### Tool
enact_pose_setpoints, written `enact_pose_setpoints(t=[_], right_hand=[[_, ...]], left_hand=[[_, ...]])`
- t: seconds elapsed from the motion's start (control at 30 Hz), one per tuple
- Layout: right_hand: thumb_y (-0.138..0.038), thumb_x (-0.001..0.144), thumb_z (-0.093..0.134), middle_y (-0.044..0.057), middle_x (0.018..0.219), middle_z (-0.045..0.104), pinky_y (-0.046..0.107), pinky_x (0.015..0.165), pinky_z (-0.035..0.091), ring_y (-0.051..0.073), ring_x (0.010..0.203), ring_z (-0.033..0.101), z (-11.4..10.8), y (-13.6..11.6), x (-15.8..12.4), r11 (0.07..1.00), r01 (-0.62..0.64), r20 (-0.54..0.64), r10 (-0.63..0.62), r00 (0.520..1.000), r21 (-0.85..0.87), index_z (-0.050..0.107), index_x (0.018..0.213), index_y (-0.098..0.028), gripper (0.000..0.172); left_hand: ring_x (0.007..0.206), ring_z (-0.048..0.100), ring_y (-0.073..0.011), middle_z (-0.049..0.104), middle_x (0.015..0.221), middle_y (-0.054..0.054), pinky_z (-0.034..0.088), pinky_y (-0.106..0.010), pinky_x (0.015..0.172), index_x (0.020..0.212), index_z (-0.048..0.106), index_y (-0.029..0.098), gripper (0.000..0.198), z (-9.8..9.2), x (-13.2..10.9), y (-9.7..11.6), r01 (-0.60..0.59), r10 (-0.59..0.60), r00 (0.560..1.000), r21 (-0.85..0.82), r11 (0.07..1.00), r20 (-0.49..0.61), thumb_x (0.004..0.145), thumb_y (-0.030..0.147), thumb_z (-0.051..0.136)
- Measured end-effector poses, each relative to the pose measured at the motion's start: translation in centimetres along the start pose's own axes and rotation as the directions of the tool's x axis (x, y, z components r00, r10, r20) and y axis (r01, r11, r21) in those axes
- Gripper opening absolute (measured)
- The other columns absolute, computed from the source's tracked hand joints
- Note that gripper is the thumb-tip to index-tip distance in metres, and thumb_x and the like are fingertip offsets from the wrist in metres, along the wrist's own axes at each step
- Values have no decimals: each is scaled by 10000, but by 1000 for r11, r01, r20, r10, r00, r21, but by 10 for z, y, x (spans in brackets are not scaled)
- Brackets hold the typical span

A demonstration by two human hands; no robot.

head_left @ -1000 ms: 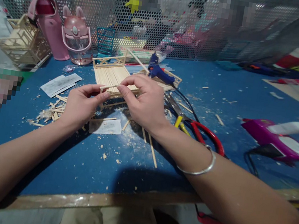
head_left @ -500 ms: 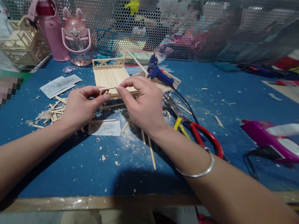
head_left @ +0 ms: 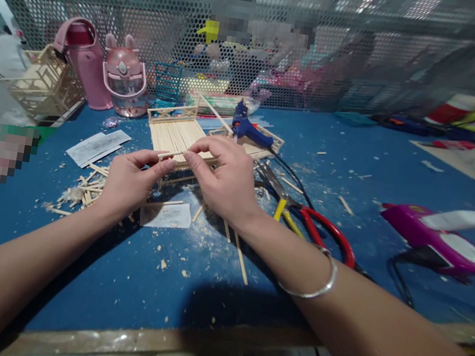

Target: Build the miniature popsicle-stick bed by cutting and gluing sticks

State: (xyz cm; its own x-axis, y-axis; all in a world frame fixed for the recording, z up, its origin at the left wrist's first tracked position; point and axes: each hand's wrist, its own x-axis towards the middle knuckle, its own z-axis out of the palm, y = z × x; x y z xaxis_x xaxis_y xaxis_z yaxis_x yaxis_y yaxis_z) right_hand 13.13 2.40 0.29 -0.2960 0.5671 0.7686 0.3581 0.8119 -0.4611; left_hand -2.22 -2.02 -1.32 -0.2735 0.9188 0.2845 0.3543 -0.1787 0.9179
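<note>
Between my two hands is a thin wooden stick (head_left: 172, 155), held in front of a small model built of sticks (head_left: 173, 132). My left hand (head_left: 133, 178) pinches the stick's left end between thumb and fingers. The right end is pinched by my right hand (head_left: 224, 179), which wears a bangle on its wrist and covers part of the model. A blue glue gun (head_left: 251, 132) rests just behind my right hand. Red-handled scissors (head_left: 323, 231) lie to the right of that hand, partly behind the forearm.
Loose sticks and scraps (head_left: 89, 186) lie left of my left hand. Paper slips (head_left: 167, 215) are on the blue table (head_left: 112, 284). A pink bottle (head_left: 87, 70) and a clear-bodied bottle (head_left: 125, 85) stand back left. A purple tool (head_left: 431, 236) is at right, a perforated screen (head_left: 164, 16) behind.
The whole view has shifted slightly, so the scene sits lower. Both hands keep their pinch on the stick, and the small piece at my left fingertips shows less than before.
</note>
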Motion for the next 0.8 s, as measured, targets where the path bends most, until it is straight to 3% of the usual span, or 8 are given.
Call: enact_pose_setpoints(t=[0.27,0.53,0.8], right_hand=[[-228,795,575,-1,774,648,325,789,374,161,806,572,-1,-2,0,1000,1,20,-1,1000,-11,599,718,-204,84],[-296,802,602,4,854,635,366,847,311,191,900,527,10,-5,-8,979,135,37,-131,991,-155,637,743,-229,96],[-285,818,560,-1,784,630,377,849,264,189,853,514,19,-4,-8,978,106,82,-92,992,-180,611,718,-215,133]], left_hand=[[795,630,-197,733,861,-29,472,-342,771,856,721,218,202,1,-2,3,-9,9,1000,44,999,-13,704,343,676],[859,628,-185,716,945,-47,467,-340,843,966,693,209,308,-7,-2,-9,-66,68,997,-60,996,28,685,334,697],[890,626,-202,718,954,-38,473,-340,838,913,705,201,232,-10,-2,-3,-35,38,997,-56,998,65,707,300,667]])
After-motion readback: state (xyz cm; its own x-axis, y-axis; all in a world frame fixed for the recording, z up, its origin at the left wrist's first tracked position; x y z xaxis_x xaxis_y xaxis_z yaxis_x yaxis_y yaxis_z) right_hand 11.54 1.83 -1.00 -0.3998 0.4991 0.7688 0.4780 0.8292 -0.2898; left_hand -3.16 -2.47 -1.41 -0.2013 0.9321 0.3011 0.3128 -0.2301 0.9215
